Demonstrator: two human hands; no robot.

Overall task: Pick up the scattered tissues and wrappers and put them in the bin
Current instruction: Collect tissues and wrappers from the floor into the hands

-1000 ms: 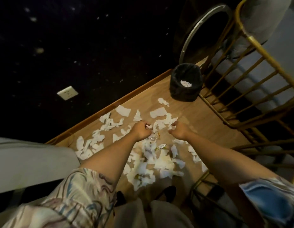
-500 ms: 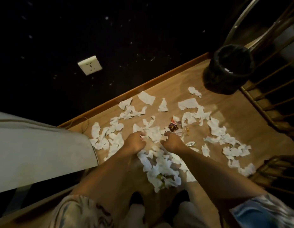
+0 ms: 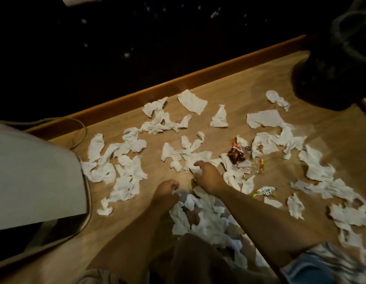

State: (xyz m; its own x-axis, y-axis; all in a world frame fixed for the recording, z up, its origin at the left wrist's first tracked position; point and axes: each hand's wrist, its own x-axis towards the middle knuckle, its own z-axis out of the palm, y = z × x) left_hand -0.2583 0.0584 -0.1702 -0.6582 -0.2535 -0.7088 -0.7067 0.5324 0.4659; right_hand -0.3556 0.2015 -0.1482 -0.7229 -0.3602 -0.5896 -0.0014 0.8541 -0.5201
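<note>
Far left of the frame there's a big pale cushion-looking thing (image 3: 32, 177) cutting into the wooden floor (image 3: 249, 87), with a thin cord (image 3: 82, 130) looping out behind it. Torn white tissues (image 3: 124, 177) are scattered pretty much everywhere, from just beside that pale thing all the way to the right edge. Lower middle, the left hand (image 3: 166, 191) is curled shut around a small wad of tissue. Just right of it and a bit higher, the right hand (image 3: 206, 177) is clawed down onto another tissue scrap (image 3: 195, 160), fingers bent over it, though I can't tell if it actually has a grip. Right of centre sit a dark red wrapper (image 3: 236, 153), a clear one (image 3: 258, 165) and a silvery one (image 3: 265, 190). The black bin (image 3: 331, 68) is up in the top right corner, well apart from both hands.
</note>
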